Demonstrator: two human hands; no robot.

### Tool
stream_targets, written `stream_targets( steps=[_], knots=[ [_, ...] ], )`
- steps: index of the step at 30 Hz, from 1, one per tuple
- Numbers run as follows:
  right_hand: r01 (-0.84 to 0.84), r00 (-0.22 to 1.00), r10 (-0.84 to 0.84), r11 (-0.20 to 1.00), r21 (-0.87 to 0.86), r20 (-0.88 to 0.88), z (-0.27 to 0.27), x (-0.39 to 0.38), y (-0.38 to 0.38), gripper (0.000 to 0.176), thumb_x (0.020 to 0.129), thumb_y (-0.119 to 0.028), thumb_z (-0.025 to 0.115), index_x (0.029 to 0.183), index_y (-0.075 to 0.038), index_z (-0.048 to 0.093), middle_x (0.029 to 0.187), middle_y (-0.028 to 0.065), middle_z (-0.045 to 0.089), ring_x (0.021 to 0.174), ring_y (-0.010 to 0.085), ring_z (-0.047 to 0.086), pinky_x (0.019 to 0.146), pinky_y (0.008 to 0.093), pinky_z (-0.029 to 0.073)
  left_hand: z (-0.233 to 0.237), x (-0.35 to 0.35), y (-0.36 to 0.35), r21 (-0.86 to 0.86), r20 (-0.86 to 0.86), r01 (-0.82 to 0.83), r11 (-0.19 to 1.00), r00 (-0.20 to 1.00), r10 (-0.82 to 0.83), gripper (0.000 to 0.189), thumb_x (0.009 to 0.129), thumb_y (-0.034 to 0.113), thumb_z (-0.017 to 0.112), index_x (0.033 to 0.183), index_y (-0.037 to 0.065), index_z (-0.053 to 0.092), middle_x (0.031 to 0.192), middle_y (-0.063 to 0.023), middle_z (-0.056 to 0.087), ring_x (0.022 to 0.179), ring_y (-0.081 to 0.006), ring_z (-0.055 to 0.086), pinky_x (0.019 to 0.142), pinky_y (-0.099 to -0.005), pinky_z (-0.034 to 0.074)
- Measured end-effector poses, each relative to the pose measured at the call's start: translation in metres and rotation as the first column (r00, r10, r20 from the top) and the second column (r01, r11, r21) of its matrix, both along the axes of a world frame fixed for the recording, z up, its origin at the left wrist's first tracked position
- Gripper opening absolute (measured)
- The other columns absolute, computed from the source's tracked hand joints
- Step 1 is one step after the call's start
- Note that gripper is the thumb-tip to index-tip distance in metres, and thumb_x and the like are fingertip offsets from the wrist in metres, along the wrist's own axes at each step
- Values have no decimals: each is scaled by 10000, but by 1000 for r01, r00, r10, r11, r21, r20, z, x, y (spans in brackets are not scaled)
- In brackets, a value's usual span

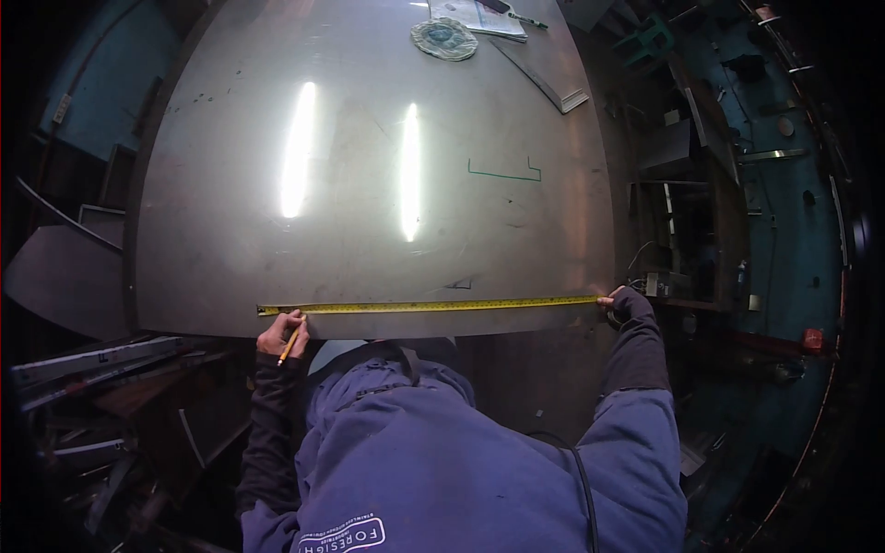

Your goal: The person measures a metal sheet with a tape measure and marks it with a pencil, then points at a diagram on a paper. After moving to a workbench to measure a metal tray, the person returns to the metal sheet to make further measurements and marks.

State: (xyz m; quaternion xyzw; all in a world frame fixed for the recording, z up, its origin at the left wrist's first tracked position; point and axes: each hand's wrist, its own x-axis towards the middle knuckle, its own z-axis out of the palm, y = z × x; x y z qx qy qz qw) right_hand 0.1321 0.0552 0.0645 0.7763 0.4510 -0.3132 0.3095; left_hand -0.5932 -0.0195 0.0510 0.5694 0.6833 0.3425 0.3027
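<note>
With the tape (pixel 429 305) stretched along the sheet's (pixel 369 138) near edge, the right hand (pixel 627 304) clamps its end at the right corner while the left hand (pixel 281 334), gripping a pencil (pixel 290 347), looks poised to mark.

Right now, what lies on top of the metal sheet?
A yellow tape measure lies along the near edge, between the left hand with a pencil and the right hand. Papers and a round disc lie far back. The right hand covers the tape's end.
</note>
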Motion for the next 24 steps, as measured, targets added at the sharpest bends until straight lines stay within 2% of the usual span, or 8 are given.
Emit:
stream_targets(
  steps=[4,8,13,14,16,18,19,24],
  knots=[
    [-18,999,18,1000,-6,-38,3,2,0,410,811,-483,644,835,-81,723,730,72,674,687,172,604,653,340,469,-4,0,-1,31,7,-8,999,1000,8,120,756,97,660,822,25,590,916,-161,680,835,-276,677,737,-320,521],
    [18,996,-19,1000,-8,-90,-11,14,-1,403,812,-488,640,811,-95,727,709,62,673,667,153,597,633,330,462,-2,0,-1,30,-36,-10,1000,999,11,126,769,99,673,801,14,587,915,-161,685,829,-204,680,716,-292,520],
    [-74,995,75,997,15,-59,-11,15,-2,420,796,-481,654,825,-67,720,710,109,671,672,192,621,648,357,478,31,17,19,8,48,-172,985,984,171,120,779,126,668,803,34,594,744,-95,668,687,-164,668,615,-276,516],
    [-41,996,43,999,21,-76,-14,13,-4,420,796,-481,654,825,-67,720,710,109,671,672,192,621,648,357,478,30,27,32,133,68,-168,977,985,160,123,773,132,680,797,43,598,685,-69,639,642,-128,647,591,-265,511],
    [-55,996,56,998,23,-62,-1,1,-2,457,786,-490,654,845,-41,709,750,149,666,709,249,645,672,381,486,24,48,64,120,192,-75,990,980,51,122,782,119,679,816,35,597,688,-62,644,639,-118,635,592,-262,506],
    [-86,994,83,995,44,65,3,-8,-1,494,778,-517,643,839,-31,702,790,170,665,762,307,651,694,397,491,5,74,104,113,450,61,992,887,-105,119,794,95,672,841,20,593,712,-58,644,657,-113,620,613,-251,498],
    [-115,990,112,993,31,88,10,-14,0,508,769,-532,642,838,-32,702,818,167,666,793,317,648,707,402,492,0,88,128,125,485,171,977,849,-210,119,796,84,669,849,12,590,726,-58,643,669,-106,609,620,-242,490],
    [-66,995,60,995,72,83,-9,-8,-5,520,744,-559,649,833,-50,705,872,142,671,854,307,642,743,401,493,13,160,246,101,376,515,851,772,-512,117,792,93,666,814,7,589,756,-72,645,676,-109,596,644,-241,488]
  ],
)
